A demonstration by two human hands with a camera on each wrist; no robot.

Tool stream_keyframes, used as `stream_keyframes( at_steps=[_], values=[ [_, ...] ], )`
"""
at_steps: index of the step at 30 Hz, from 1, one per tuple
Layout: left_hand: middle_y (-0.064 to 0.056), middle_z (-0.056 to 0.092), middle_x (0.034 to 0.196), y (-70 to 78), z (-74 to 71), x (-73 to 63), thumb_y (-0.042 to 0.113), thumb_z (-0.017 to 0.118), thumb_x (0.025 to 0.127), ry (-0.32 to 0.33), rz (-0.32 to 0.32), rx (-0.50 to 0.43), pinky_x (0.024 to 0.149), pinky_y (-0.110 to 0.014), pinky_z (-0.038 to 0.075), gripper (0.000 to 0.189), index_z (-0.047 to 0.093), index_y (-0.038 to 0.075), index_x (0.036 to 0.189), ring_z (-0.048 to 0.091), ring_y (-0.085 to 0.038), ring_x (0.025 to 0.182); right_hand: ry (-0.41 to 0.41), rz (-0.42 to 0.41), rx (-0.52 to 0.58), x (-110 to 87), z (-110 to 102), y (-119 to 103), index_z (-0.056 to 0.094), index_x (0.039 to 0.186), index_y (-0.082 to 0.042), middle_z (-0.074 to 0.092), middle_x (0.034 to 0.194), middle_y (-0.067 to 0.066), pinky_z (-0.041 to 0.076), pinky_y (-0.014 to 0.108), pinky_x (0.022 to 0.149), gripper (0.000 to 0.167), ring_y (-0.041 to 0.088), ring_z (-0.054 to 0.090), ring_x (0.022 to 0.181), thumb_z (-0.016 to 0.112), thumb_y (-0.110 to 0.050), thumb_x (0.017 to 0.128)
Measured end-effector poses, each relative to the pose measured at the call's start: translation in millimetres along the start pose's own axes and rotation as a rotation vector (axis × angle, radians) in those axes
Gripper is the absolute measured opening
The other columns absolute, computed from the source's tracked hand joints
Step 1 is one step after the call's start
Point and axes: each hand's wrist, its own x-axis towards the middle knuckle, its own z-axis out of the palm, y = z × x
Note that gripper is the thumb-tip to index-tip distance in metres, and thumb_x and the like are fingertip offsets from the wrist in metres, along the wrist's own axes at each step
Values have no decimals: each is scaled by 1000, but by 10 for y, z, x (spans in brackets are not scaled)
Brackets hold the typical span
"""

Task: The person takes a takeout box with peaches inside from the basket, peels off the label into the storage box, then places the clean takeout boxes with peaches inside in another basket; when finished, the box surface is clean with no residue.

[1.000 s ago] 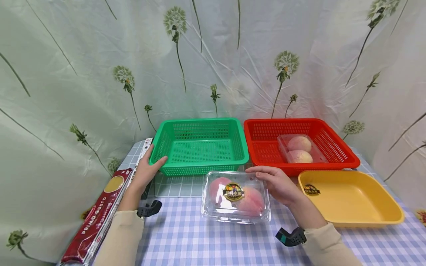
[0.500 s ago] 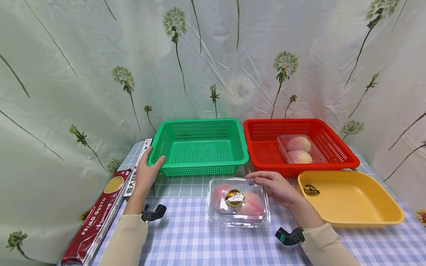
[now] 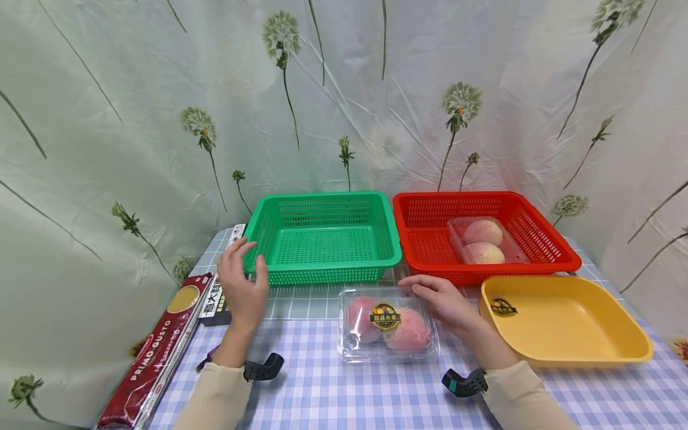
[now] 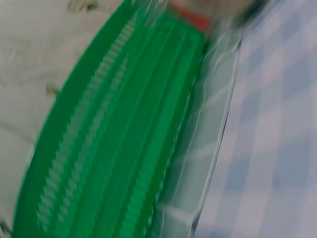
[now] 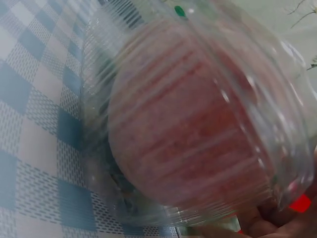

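A blue-and-white checked cloth (image 3: 301, 391) covers the near part of the counter. On the near left, a long red PRIMO GUSTO packet (image 3: 153, 358) lies by the edge, maybe so it is out of the way.

In the middle is a clear plastic box (image 3: 388, 355) with two peaches (image 3: 411, 334) side by side in it. The box likely keeps them from rolling. Its gold-and-black sticker (image 3: 385, 316) faces up. The right hand (image 3: 446, 304) grips its far right corner, perhaps to keep it steady. I can't tell if the whole box bottom sits on the cloth.

The two hands are well apart. The left hand (image 3: 243, 286) is up, holding nothing, with its fingers loose. It is by the near left corner of the green basket; I can't tell if it touches.

To the right is a yellow tray (image 3: 570, 331), just in front of the red basket (image 3: 427, 246).

Farther back, the green basket (image 3: 322, 243) and the red one stand next to each other, likely so both are easy to reach. Another clear box (image 3: 515, 246) of peaches sits inside the red one. A dandelion curtain (image 3: 376, 131) hangs behind.
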Motion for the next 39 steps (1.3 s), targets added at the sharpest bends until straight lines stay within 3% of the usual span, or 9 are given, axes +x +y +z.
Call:
stream_keyframes(
  at_steps=[3, 5, 7, 10, 14, 22, 29, 33, 39],
  values=[
    [-19, 69, 112, 172, 50, -47, 0, 60, 89, -54, 145, -134, 95, -27, 47, 23, 69, -2, 110, 63, -33, 105, 29, -13, -33, 0, 15, -15, 63, 131, -3, 62, 134, 17, 44, 44, 110, 34, 23, 57, 119, 51, -19, 104],
    [-16, 72, 101, 276, 81, -90, -5, 59, 88, -143, 207, -231, 82, -17, 51, 21, 70, -2, 105, 67, -28, 91, 42, -22, -52, -2, 24, -31, 64, 130, -3, 62, 134, 17, 45, 39, 108, 32, 26, 56, 121, 51, -17, 104],
    [-13, 73, 95, 371, 105, -149, -7, 59, 88, -266, 227, -299, 73, -16, 54, 21, 71, 1, 103, 68, -23, 81, 54, -31, -80, -9, 32, -48, 65, 129, -4, 62, 134, 17, 44, 34, 107, 31, 28, 54, 125, 51, -16, 104],
    [-8, 74, 98, 483, 130, -251, -5, 62, 90, -466, 189, -344, 69, -23, 58, 21, 71, 7, 106, 69, -18, 81, 73, -44, -142, -25, 41, -74, 67, 127, -7, 64, 134, 14, 43, 31, 105, 29, 30, 52, 129, 51, -16, 103],
    [-9, 72, 110, 542, 170, -372, 4, 64, 93, -697, 90, -352, 75, -33, 60, 23, 69, 8, 115, 68, -20, 94, 85, -109, -252, -47, 34, -115, 70, 124, -12, 67, 131, 11, 46, 35, 104, 27, 32, 54, 129, 54, -15, 102],
    [-9, 56, 143, 591, 202, -489, 23, 69, 92, -1002, -63, -311, 104, -53, 48, 48, 57, 12, 137, 52, -31, 132, 53, -258, -359, -133, 38, -260, 69, 127, -11, 69, 128, 9, 50, 18, 95, 29, 33, 60, 123, 60, -12, 99],
    [-17, 32, 159, 580, 238, -586, 30, 73, 90, -1157, -173, -340, 112, -62, 37, 67, 45, 17, 149, 36, -37, 145, 76, -432, -407, -128, 114, -294, 71, 122, -11, 72, 120, 7, 52, 18, 96, 27, 22, 65, 113, 65, -9, 96],
    [-16, 27, 161, 557, 252, -622, 33, 73, 89, -1192, -200, -340, 112, -67, 33, 73, 40, 19, 152, 32, -40, 146, 61, -425, -416, -140, 151, -304, 70, 123, -13, 72, 117, 3, 55, 21, 91, 28, 17, 66, 106, 65, -8, 95],
    [-6, 32, 160, 520, 271, -649, 33, 74, 89, -1215, -236, -367, 115, -63, 32, 76, 36, 23, 154, 32, -35, 147, -101, -373, -422, -164, 188, -323, 61, 136, -19, 66, 128, 8, 54, 38, 98, 42, 19, 63, 110, 64, -11, 95]
  ],
)
